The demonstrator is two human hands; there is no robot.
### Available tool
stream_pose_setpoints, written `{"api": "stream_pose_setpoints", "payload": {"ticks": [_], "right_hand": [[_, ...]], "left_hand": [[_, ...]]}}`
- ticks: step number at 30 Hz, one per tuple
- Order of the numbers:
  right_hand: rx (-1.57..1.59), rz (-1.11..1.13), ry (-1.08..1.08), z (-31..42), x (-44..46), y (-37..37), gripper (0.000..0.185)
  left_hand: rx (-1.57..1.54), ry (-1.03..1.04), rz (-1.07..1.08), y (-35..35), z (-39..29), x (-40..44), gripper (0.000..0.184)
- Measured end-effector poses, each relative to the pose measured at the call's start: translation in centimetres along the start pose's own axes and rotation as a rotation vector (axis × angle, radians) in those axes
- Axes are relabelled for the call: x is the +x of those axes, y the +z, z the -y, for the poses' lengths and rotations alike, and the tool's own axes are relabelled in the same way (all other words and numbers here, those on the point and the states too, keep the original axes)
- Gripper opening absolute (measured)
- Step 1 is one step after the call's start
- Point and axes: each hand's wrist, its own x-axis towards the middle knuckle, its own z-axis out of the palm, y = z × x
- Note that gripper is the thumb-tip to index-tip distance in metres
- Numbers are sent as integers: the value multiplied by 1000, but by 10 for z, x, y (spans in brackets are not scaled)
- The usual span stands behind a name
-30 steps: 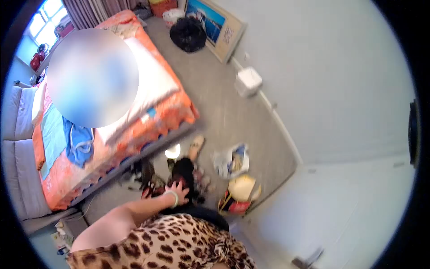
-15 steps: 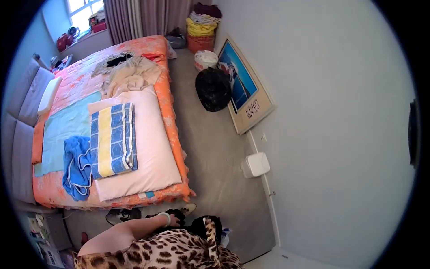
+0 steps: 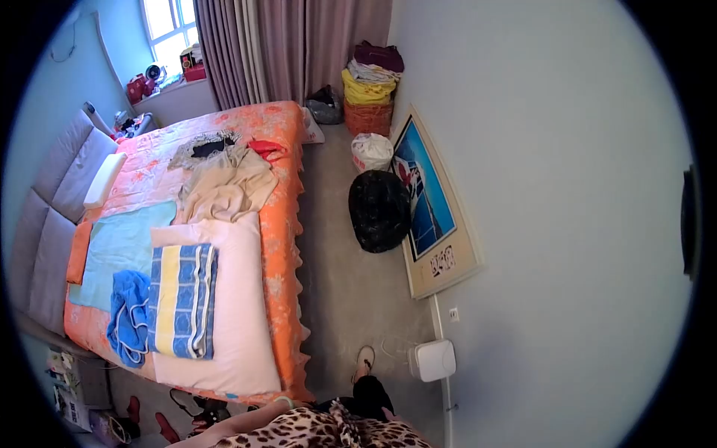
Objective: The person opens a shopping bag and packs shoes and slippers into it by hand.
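My left forearm reaches in along the bottom edge, with a pale bracelet at the wrist. Leopard-print clothing hides the fingers of that hand, just below the bed's near edge. A small patch of skin that may be my right hand shows beside the dark trouser leg; its fingers cannot be made out. Nearest on the bed is a large pale pink pillow. A folded blue, white and yellow blanket lies on top of it, beside a crumpled blue cloth.
An orange floral bedspread covers the bed. Along the right wall stand a black plastic bag, a leaning framed picture and a white lidded bin. Red shoes lie by the bed's near side.
The view has moved forward along the bed's right side, and the bed sits lower in it. My left hand, visible before near the bracelet, is now hidden. A foot has stepped forward.
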Motion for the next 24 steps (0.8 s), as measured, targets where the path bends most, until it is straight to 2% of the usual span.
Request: {"api": "stream_pose_setpoints", "payload": {"ticks": [8,12,16,21,22,24], "right_hand": [[-116,41,-146,52,119,-165,52],[-187,60,-212,94,162,-224,52],[-291,89,-264,137,206,-267,53],[-421,95,-299,191,263,-316,53],[-444,92,-292,201,270,-325,53],[-506,83,-305,214,288,-345,54]], "left_hand": [[4,-102,-165,-86,-80,50,56],[53,-188,-226,-134,-95,46,59],[-25,-205,-361,-189,-93,29,62],[-216,-294,-480,-316,-74,21,68],[-160,-272,-518,-345,-75,10,66],[-166,-283,-452,-412,-73,-18,63]]}}
